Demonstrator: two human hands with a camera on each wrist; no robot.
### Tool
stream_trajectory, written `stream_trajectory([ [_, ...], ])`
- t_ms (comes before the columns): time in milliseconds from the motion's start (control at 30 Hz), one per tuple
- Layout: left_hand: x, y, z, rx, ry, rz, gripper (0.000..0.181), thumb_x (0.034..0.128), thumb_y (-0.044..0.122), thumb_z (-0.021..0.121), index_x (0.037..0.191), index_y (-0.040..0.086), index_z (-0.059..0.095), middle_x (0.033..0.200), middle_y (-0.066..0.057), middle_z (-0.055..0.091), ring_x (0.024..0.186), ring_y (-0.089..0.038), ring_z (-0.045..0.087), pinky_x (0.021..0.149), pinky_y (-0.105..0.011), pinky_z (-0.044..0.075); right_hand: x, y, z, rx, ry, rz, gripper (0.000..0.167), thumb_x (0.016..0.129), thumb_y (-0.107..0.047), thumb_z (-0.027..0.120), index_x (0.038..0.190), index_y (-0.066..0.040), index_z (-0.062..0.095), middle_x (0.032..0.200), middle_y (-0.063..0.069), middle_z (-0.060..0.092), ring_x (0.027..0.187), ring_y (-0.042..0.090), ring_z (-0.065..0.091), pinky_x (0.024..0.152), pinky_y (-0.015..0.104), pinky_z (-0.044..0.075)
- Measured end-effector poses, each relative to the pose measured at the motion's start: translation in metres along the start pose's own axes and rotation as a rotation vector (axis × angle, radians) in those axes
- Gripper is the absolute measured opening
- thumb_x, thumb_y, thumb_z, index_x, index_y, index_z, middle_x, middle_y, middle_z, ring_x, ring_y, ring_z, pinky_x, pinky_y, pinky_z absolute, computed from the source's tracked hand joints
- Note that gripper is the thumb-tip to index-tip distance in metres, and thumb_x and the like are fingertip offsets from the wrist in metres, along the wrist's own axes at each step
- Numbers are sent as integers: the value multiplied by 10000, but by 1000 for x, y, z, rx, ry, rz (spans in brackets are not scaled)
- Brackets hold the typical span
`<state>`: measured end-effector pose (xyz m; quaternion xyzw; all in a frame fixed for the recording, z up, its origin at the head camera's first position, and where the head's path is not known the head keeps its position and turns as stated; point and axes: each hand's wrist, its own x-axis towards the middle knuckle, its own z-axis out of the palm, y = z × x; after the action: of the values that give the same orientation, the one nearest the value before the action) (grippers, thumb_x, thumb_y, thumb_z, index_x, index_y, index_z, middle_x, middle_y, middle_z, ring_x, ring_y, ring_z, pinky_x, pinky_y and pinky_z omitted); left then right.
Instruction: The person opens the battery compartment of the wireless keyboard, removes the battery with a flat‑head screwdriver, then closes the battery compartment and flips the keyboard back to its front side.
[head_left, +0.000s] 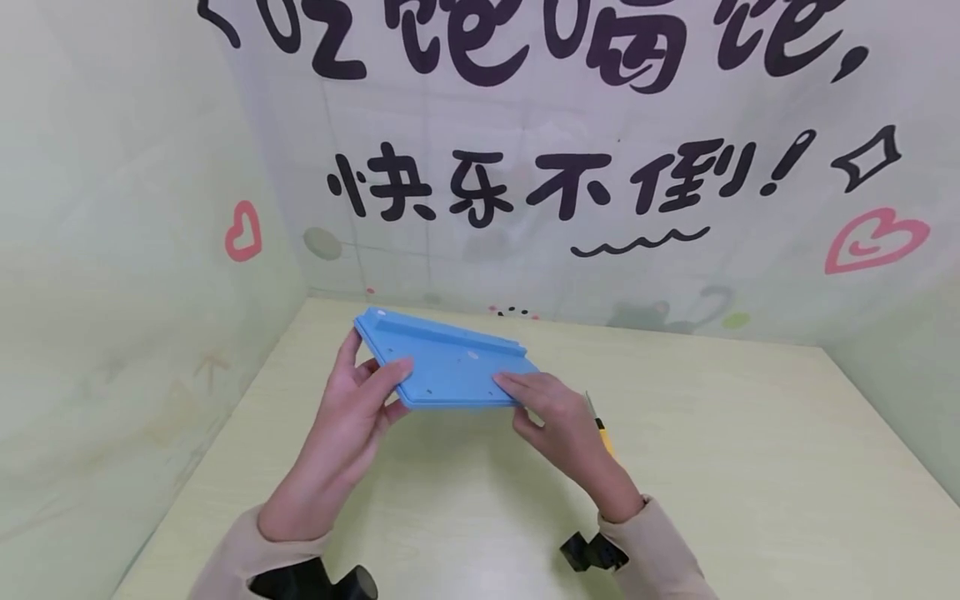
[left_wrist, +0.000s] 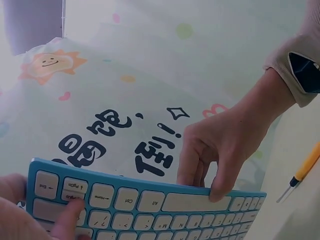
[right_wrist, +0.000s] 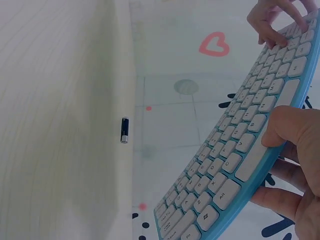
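Observation:
A blue keyboard (head_left: 442, 367) with white keys is held up above the table, its blue underside facing the head view. My left hand (head_left: 356, 412) grips its left end, thumb on the underside, and in the left wrist view fingers reach over the keys near PgUp. On the near long edge, my right hand (head_left: 562, 421) pinches the keyboard, with the thumb on the space bar (right_wrist: 255, 155) in the right wrist view. A raised ridge runs along the far edge of the underside. The battery area, if any, cannot be made out.
A screwdriver (left_wrist: 305, 167) with a yellow handle lies on the table (head_left: 750, 467), right of my right hand. A small dark battery (right_wrist: 125, 131) lies on the table near the wall in the right wrist view. A printed cloth (head_left: 480, 267) hangs behind the table.

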<state>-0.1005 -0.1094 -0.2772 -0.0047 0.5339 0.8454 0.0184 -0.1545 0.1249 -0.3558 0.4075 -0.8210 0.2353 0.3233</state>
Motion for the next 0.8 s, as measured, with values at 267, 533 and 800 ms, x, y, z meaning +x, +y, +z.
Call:
stream_trajectory([
  [267, 7, -3, 10, -74, -6, 42, 752, 881, 85, 538, 1452, 193, 60, 1298, -195, 334, 1060, -254, 509, 822, -311, 486, 1, -2, 0, -16, 55, 20, 448, 691, 75, 616, 1120, -47, 660, 985, 81, 679, 890, 215, 640, 554, 258, 481],
  [533, 13, 1, 30, -137, 29, 159, 761, 887, 148, 568, 1461, 201, 72, 1210, -174, 363, 1097, -288, 491, 833, -351, 486, 5, -4, 0, 36, 156, 43, 457, 674, 113, 621, 1111, -15, 653, 980, 125, 669, 852, 237, 643, 576, 312, 506],
  [800, 19, 2, 50, -223, 33, 214, 673, 897, 114, 567, 1443, 167, 179, 1034, -89, 490, 991, -218, 557, 828, -408, 485, 3, -2, -2, 197, 183, 122, 405, 702, 102, 580, 1086, 7, 663, 971, 107, 677, 845, 211, 640, 639, 318, 517],
])
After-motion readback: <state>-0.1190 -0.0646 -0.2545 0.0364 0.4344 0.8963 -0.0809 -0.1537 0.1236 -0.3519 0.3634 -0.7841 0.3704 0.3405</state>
